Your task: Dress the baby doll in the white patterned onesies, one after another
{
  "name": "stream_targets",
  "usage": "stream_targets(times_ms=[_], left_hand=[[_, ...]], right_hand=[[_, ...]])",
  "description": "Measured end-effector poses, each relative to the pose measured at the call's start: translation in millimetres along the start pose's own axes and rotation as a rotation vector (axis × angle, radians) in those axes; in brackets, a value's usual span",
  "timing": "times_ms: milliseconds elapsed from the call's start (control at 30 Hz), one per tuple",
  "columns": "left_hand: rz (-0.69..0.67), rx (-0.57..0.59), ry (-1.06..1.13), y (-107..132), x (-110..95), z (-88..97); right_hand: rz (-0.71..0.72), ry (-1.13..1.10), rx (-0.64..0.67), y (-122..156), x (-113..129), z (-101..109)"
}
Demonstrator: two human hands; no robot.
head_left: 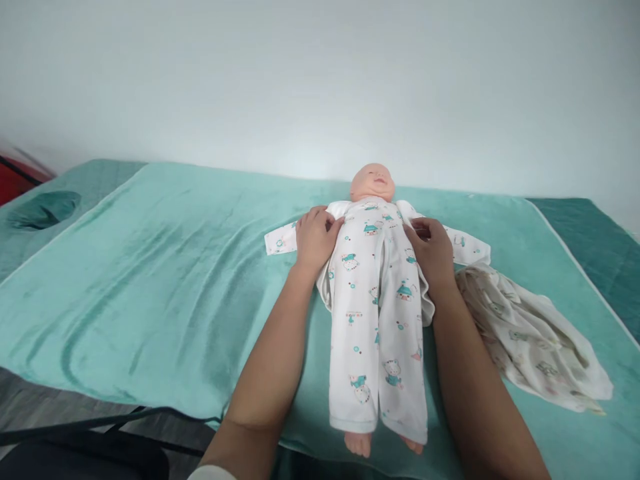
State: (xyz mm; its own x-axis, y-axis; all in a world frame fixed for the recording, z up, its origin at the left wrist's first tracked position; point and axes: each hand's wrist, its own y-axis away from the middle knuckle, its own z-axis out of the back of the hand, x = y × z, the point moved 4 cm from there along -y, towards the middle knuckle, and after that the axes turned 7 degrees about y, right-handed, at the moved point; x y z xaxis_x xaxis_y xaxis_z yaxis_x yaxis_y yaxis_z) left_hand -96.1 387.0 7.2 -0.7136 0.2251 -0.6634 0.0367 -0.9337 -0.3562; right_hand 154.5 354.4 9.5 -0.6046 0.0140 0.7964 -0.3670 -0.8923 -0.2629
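Observation:
A baby doll (374, 181) lies on its back, head toward the wall. Over its front are printed white baby pants (357, 300), drawn up to the chest, with the doll's feet showing below the cuffs. A white baby shirt (467, 248) in the same print covers the arms, which stretch out sideways. My left hand (316, 235) is closed at the pants' upper left edge, over the shirt sleeve. On the opposite side, my right hand (431, 250) pinches the upper right edge of the pants. Parts of my fingertips are hidden.
A teal cloth (150, 267) covers the massage-style bed, whose face hole (45, 209) is at the far left. Crumpled printed baby clothing (535, 340) lies right of my right forearm. A pale wall (320, 87) rises behind; a black chair-like object (85, 457) is at the lower left.

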Motion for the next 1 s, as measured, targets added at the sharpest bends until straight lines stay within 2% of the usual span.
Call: stream_targets(times_ms=[167, 300, 467, 567, 667, 733, 800, 900, 1000], left_hand=[[-0.052, 0.108, -0.065, -3.8, -2.1, 1.4], [-0.041, 0.093, -0.146, -5.8, -2.2, 3.2], [0.102, 0.042, -0.265, -7.8, 7.6, 10.6], [0.166, 0.028, -0.319, -7.8, 13.7, 15.3], [0.185, 0.022, -0.336, -7.5, 16.7, 17.0], [0.194, 0.012, -0.323, -7.0, 17.9, 17.2], [0.203, -0.008, -0.290, -6.4, 18.8, 17.3], [0.143, -0.054, -0.190, -6.0, 16.9, 17.3], [-0.065, -0.027, -0.086, -5.5, 7.9, 13.4]], right_hand=[[-0.007, 0.176, 0.022, -14.8, 5.1, -3.6], [0.035, 0.239, 0.079, -33.1, 2.4, -0.6], [0.022, 0.420, -0.026, -59.1, -26.3, 26.0], [0.014, 0.548, -0.076, -64.2, -41.6, 37.6], [0.220, 0.577, -0.117, -56.1, -34.9, 37.0], [0.423, 0.527, -0.158, -43.7, -20.1, 31.9], [0.573, 0.459, -0.139, -30.3, -5.0, 23.2], [0.637, 0.373, 0.026, -18.6, 7.3, 5.9], [0.586, 0.363, 0.119, -20.6, 6.2, -5.0]])
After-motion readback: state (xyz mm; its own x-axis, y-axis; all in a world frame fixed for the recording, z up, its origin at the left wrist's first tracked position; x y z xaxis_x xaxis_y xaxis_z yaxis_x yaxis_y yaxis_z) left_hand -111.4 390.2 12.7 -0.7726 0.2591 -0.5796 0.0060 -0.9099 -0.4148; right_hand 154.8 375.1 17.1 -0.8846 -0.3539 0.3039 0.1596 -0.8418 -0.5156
